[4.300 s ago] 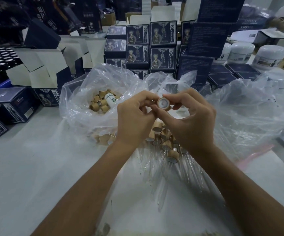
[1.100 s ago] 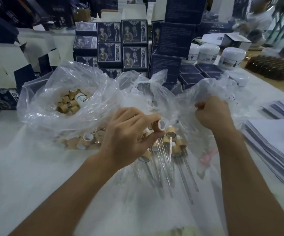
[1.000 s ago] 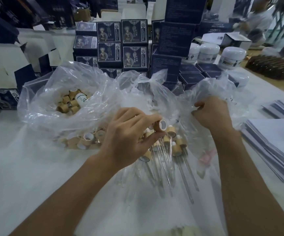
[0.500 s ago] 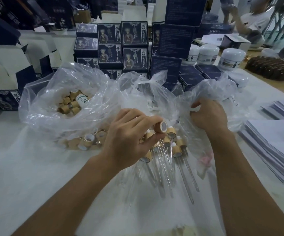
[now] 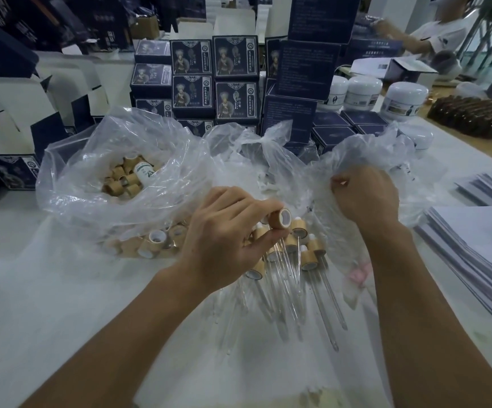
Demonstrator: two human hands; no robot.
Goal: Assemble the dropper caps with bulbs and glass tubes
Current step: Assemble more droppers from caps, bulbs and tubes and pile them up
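Note:
My left hand (image 5: 227,237) pinches a bamboo-coloured dropper cap (image 5: 281,219) between thumb and fingertips, its white-lined open end facing right. Just below it, several assembled droppers (image 5: 306,254) with glass tubes lie on the white table. My right hand (image 5: 365,198) is dug into a crumpled clear plastic bag (image 5: 386,151) at the right. Its fingers curl down into the folds, and whatever they hold is hidden. A second clear bag (image 5: 71,184) at the left holds several loose caps (image 5: 124,179), with more caps (image 5: 153,240) under its front edge.
Dark blue printed boxes (image 5: 212,78) are stacked behind the bags, with white jars (image 5: 406,98) beside them. Open white cartons (image 5: 12,113) stand at the left. Stacks of paper sheets (image 5: 480,240) lie at the right. Another person (image 5: 433,33) works at the far right.
About four seconds ago both hands were on the cap. Since then my right hand has gone into the right-hand bag, shifting a little left in it. My left hand keeps holding the cap.

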